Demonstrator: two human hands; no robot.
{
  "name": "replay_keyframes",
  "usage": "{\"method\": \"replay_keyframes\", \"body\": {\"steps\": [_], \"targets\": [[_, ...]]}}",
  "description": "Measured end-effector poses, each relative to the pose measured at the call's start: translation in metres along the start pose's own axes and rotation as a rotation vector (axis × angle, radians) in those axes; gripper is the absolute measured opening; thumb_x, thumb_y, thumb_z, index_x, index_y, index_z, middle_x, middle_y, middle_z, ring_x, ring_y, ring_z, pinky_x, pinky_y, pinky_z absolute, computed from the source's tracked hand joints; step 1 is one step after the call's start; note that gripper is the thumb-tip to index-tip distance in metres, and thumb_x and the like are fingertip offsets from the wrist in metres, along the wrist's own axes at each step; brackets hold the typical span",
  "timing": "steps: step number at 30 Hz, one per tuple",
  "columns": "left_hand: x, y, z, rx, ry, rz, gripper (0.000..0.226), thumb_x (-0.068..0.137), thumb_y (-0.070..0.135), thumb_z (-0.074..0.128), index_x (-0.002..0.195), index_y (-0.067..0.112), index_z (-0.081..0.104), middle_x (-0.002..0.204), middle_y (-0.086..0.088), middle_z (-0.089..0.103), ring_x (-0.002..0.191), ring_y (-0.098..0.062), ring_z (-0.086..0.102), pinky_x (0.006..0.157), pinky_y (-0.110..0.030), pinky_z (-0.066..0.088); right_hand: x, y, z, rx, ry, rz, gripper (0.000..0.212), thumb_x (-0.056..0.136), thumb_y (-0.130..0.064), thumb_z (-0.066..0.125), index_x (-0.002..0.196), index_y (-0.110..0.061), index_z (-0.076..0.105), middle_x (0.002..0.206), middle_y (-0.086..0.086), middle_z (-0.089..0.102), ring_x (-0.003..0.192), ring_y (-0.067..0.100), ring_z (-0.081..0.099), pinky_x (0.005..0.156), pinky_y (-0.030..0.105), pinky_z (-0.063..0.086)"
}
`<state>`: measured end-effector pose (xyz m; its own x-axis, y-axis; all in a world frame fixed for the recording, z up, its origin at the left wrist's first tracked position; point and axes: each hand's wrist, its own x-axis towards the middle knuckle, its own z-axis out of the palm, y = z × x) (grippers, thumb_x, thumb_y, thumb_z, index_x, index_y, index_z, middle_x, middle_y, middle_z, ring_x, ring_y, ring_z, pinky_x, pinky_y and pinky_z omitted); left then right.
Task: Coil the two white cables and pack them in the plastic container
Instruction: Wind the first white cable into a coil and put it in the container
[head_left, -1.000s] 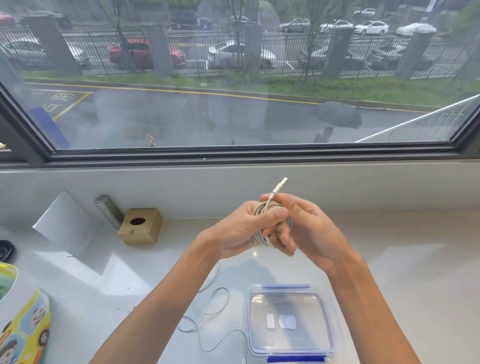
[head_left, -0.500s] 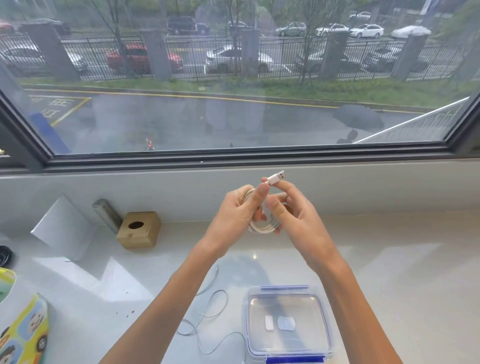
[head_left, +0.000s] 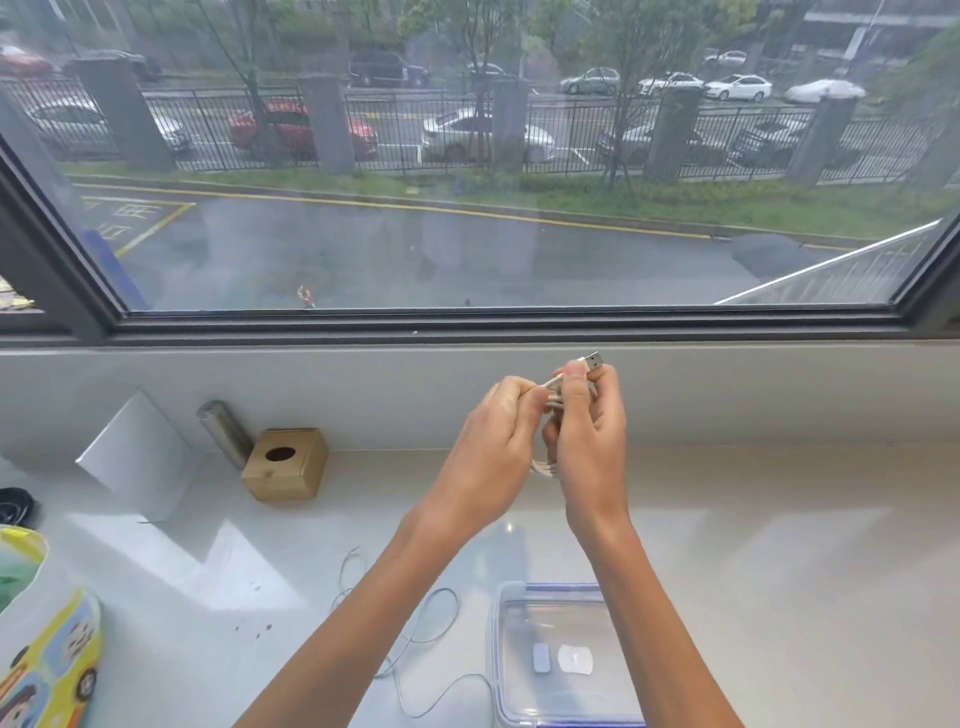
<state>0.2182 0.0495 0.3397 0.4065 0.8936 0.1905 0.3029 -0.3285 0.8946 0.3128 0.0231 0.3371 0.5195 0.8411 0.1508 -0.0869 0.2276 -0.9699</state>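
Note:
Both hands are raised above the white sill, holding a coiled white cable (head_left: 545, 467) between them. My left hand (head_left: 493, 457) grips the coil from the left. My right hand (head_left: 589, 441) pinches the cable's free end just below its metal USB plug (head_left: 594, 360), which sticks up past the fingertips. Most of the coil is hidden by the fingers. A second white cable (head_left: 431, 639) lies loose on the sill under my left forearm. The clear plastic container (head_left: 519, 696) with blue clips stands closed at the bottom, right of that cable.
A small wooden box (head_left: 285, 464) with a round hole and a metal cylinder (head_left: 224, 432) stand at the back left beside a white card (head_left: 137, 457). A yellow cartoon-printed bag (head_left: 47, 660) sits at the lower left. The window wall (head_left: 467, 395) rises behind the hands.
The hands rose a little and shifted right. My right hand turned and brought the plug end up over the coil; the left hand kept its grip on the coil.

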Motion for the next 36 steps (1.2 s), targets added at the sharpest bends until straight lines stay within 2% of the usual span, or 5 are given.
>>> {"method": "replay_keyframes", "body": {"steps": [7, 12, 18, 26, 36], "targets": [[-0.007, 0.007, 0.014, -0.116, 0.140, 0.034, 0.020, 0.101, 0.041, 0.043, 0.104, 0.025, 0.054, 0.107, 0.002, 0.062, 0.096, -0.004, 0.063, 0.081, -0.026, 0.051, -0.003, -0.012, 0.007, -0.021, 0.189, -0.070, 0.021, 0.106, -0.029, 0.040, 0.094, -0.013, 0.045, 0.058, -0.013, 0.060, 0.056, 0.004, 0.057, 0.060, 0.024, 0.047], [-0.002, 0.005, 0.009, 0.026, 0.288, 0.140, 0.027, 0.102, 0.043, 0.040, 0.101, 0.021, 0.056, 0.100, 0.007, 0.062, 0.087, -0.005, 0.070, 0.076, -0.034, 0.054, -0.009, -0.019, 0.009, 0.041, 0.204, -0.083, 0.011, 0.105, -0.024, 0.044, 0.102, -0.014, 0.043, 0.067, -0.008, 0.066, 0.057, 0.005, 0.064, 0.056, 0.021, 0.050], [0.010, -0.007, -0.018, 0.415, 0.245, 0.197, 0.042, 0.100, 0.050, 0.026, 0.082, 0.018, 0.047, 0.077, 0.005, 0.053, 0.067, -0.021, 0.049, 0.063, -0.033, 0.038, -0.006, -0.016, -0.020, 0.127, -0.255, 0.194, 0.009, 0.101, -0.007, 0.052, 0.096, -0.012, 0.046, 0.094, 0.016, 0.075, 0.087, 0.031, 0.075, 0.069, 0.044, 0.061], [0.010, -0.009, -0.014, 0.362, 0.127, 0.230, 0.040, 0.102, 0.042, 0.037, 0.069, 0.020, 0.040, 0.064, 0.003, 0.045, 0.063, -0.022, 0.044, 0.062, -0.043, 0.043, 0.009, -0.024, -0.029, -0.529, -0.531, 0.056, 0.018, 0.102, -0.024, 0.043, 0.112, -0.029, 0.057, 0.075, -0.003, 0.068, 0.073, 0.016, 0.065, 0.063, 0.034, 0.061], [0.002, 0.003, -0.014, 0.129, 0.105, -0.035, 0.040, 0.100, 0.050, 0.037, 0.096, 0.014, 0.054, 0.086, 0.001, 0.059, 0.077, -0.014, 0.054, 0.066, -0.029, 0.040, 0.001, -0.005, -0.015, -0.525, -0.235, -0.136, 0.023, 0.106, -0.027, 0.040, 0.107, -0.026, 0.063, 0.068, -0.005, 0.058, 0.061, 0.013, 0.062, 0.055, 0.028, 0.055]]}}
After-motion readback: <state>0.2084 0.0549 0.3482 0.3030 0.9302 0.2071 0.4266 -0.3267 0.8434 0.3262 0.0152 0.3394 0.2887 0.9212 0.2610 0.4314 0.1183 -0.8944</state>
